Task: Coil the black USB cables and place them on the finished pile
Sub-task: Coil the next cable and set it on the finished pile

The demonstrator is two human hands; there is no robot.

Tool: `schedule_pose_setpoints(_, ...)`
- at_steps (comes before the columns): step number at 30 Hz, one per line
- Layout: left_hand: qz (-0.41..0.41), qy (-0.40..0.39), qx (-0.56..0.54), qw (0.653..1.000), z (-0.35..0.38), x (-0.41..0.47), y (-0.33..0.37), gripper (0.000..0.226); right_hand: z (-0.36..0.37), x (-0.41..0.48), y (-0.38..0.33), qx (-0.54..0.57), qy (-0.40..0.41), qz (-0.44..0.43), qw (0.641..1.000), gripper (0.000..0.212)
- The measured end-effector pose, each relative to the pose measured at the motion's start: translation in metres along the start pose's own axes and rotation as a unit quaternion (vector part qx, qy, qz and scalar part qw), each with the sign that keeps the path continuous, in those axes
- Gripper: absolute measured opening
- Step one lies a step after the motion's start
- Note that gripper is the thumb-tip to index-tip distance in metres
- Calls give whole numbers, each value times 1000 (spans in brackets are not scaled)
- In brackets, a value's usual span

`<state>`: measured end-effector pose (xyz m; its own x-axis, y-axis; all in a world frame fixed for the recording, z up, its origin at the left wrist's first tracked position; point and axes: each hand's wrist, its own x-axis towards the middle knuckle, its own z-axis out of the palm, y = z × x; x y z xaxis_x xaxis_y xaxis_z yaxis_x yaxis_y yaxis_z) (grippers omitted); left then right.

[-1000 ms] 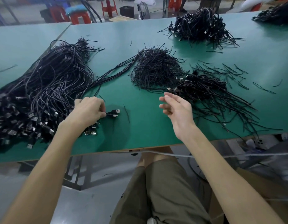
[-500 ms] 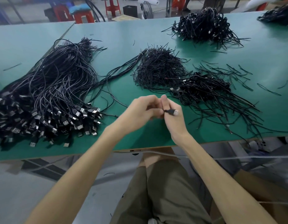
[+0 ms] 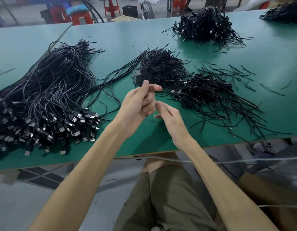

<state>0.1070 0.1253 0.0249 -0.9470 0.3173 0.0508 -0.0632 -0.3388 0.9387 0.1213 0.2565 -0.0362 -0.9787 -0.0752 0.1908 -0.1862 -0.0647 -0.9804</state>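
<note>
The left hand is raised over the near middle of the table, its fingers curled in and the thumb stuck out to the right. It grips a thin black USB cable, which shows only as a blurred dark streak at the fingertips, so the exact pinch cannot be made out. The right hand sits just beside and below it, nearly touching, with fingers loosely extended toward the left hand and nothing held in them. Both are above the flat green table top. To the left lies a large heap of uncoiled black cables, their silver-tipped USB plugs bunched toward the near edge. Beyond the hands is a mound of short black wire ties. Just right of it is the pile of coiled black cables, with loose ends fanning toward the table's near right edge. A further tangled pile of black cables sits well apart at the far side. Red plastic stools stand on the floor behind the table, and the person's olive shorts show below its near edge.
</note>
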Motion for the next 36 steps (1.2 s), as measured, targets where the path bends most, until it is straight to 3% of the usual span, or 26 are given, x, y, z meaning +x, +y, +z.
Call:
schedule_pose_setpoints(5, 10, 9, -48, 999, -14, 1, 14, 34, 6, -4, -5, -97, -97, -7, 991, 45)
schedule_pose_setpoints(9, 7, -26, -40, 999, -19, -5, 20, 37, 7, -5, -5, -129, -121, -15, 984, 34)
schedule_pose_setpoints(13, 9, -93, 1, 996, -22, -13, 28, 41, 9, -8, -6, -123, -106, -15, 987, 38)
schedule_pose_setpoints(16, -6, -168, 107, 980, -25, -19, 38, 46, 9, -9, -5, -177, -78, -27, 981, 37)
schedule_pose_setpoints(18, -33, -240, 219, 945, -26, -25, 45, 49, 9, -7, -3, -210, -65, -23, 975, 35)
schedule_pose_setpoints(22, -101, -341, 436, 827, -25, -30, 54, 51, 10, -4, 0, -216, -9, -50, 975, 26)
schedule_pose_setpoints(27, -170, -285, 609, 720, -16, -28, 41, 42, 8, -9, 0, -237, -21, -41, 971, 29)
schedule_pose_setpoints(30, -161, -230, 643, 712, -14, -27, 34, 34, 3, -9, -4, -220, -32, -36, 974, 21)
schedule_pose_setpoints(32, -151, -190, 664, 707, -14, -27, 35, 34, 3, -9, -5, -200, -28, -37, 979, 29)
schedule_pose_setpoints(36, -178, -165, 706, 665, -17, -24, 34, 40, 5, -9, -1, -239, -24, -50, 969, 22)
